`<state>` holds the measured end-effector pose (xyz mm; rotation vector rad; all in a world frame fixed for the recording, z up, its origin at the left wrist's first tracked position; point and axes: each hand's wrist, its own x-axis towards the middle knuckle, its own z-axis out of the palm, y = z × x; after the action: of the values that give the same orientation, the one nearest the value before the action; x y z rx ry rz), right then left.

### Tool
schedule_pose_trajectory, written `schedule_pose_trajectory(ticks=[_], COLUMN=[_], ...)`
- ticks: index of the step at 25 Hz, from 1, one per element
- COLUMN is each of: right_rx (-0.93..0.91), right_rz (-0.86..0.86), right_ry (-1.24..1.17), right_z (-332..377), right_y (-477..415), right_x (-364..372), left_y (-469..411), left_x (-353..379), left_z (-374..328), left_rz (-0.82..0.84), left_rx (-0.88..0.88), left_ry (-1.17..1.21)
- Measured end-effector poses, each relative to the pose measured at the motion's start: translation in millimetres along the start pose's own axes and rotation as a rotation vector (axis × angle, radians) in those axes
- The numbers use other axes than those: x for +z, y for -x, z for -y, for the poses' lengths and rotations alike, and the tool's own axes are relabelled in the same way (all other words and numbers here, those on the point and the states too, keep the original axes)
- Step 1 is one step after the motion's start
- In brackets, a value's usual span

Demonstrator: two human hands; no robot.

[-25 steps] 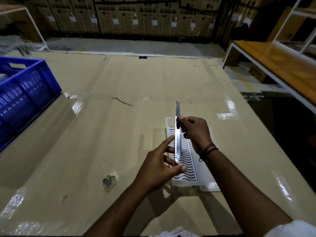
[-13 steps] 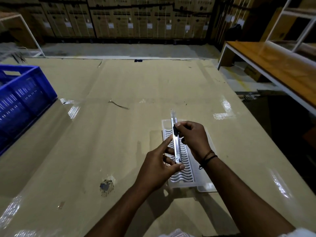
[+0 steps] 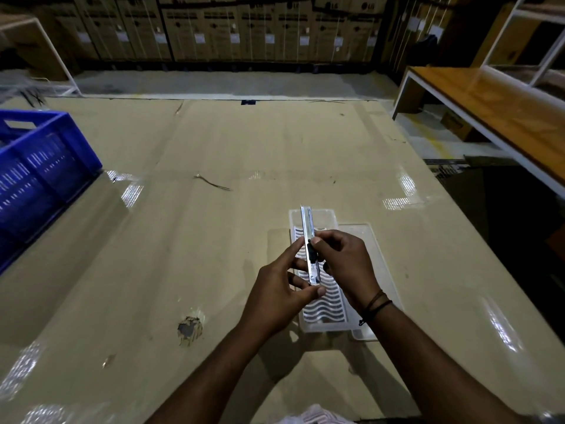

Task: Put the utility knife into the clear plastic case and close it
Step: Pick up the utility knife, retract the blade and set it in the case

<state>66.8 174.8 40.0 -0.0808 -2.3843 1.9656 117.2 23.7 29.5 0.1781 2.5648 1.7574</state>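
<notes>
Far left we see a blue crate (image 3: pixel 39 166) sitting on the worktop (image 3: pixel 214 142), cut off by the frame edge, contents not readable; it plays no part here. Moving right, a torn spot (image 3: pixel 189 327) and a thin stray strand (image 3: pixel 212 183) mark the cardboard-covered surface. Next comes the left hand (image 3: pixel 275 296), thumb and fingers pinching the near end of the utility knife (image 3: pixel 309 244), we judge to steady it and keep it lined up. The knife is held above the clear plastic case (image 3: pixel 319 313), running lengthwise along the case's tray with the wavy insert, so it can probably drop straight in. We can't tell whether the far tip touches the tray or hovers. The right hand (image 3: pixel 342 261) closes around the knife's middle, thumb on the black slider, likely pulling the blade in before packing; whether any blade is out at the far tip is too small to make out. The case lies open on the worktop, its lid (image 3: pixel 379 261) flat beside the tray on the right, mostly hidden by the right wrist, and we can't see the hinge. So the knife is not yet in and closing is not started. Far right, a wooden bench (image 3: pixel 504 111) stands apart, cropped by the frame.
</notes>
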Motion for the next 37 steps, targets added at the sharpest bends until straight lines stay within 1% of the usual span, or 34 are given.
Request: schedule_pose_trajectory(ticks=[3, 9, 15, 20, 29, 37], right_rx=[-0.007, 0.058, 0.047, 0.04, 0.054, 0.034], right_rz=[0.009, 0.021, 0.056, 0.065, 0.029, 0.046], right_ry=[0.005, -0.02, -0.057, 0.003, 0.077, 0.086], right_z=[0, -8, -3, -5, -7, 0], right_y=[4, 9, 17, 16, 16, 18], right_x=[-2, -5, -8, -8, -9, -9], left_y=[-1, -2, 0, 2, 2, -3], left_x=[1, 2, 3, 6, 8, 6], left_z=[0, -1, -1, -1, 1, -1], left_rz=[0.0, 0.001, 0.025, 0.043, 0.058, 0.056], left_rx=[0.011, 0.001, -0.007, 0.011, -0.029, -0.018], left_ry=[-0.001, -0.018, -0.038, -0.092, -0.11, -0.177])
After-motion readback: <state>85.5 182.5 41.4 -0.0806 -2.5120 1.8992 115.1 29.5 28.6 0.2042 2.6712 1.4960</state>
